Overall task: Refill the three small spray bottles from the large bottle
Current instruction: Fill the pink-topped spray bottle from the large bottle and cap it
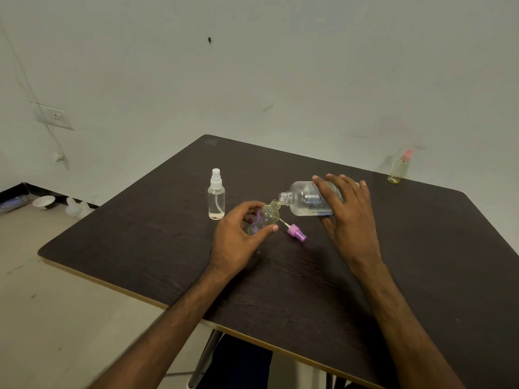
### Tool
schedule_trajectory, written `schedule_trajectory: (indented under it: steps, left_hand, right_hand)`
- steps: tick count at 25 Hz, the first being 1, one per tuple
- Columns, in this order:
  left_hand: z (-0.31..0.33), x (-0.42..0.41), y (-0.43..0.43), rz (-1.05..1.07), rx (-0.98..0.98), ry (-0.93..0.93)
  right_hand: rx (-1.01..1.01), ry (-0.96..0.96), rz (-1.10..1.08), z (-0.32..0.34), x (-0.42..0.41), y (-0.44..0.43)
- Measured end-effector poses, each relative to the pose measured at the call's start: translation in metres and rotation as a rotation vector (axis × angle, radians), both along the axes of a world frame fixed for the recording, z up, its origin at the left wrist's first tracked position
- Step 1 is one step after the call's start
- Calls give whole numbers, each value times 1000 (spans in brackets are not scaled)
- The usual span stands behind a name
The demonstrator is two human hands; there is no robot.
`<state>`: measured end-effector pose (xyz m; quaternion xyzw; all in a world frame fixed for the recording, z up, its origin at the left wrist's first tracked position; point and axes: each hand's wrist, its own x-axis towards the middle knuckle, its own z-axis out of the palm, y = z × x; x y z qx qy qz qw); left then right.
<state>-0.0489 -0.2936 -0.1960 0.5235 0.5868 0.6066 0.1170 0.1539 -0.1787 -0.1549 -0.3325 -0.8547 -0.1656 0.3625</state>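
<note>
Clear uncapped bottle (269, 216) between left-hand fingers (252, 204)

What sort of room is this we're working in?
Likely a plain room in a home or small workspace: a dark table by a bare wall, a socket with a dangling cable, a bowl on the floor.

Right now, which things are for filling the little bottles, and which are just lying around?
For the job: large bottle, tilted in the right hand; open small bottle in the left hand; purple spray cap on the table; white-capped spray bottle; pink-capped spray bottle.
Just lying about: white bowl on the floor; wall socket.
</note>
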Motion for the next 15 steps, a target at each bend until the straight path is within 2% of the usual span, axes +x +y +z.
schedule_trajectory:
  steps: [15]
  left_hand:
    - [-1, 0, 1, 2, -16, 13]
  right_hand:
    - [29, 4, 6, 4, -1, -3]
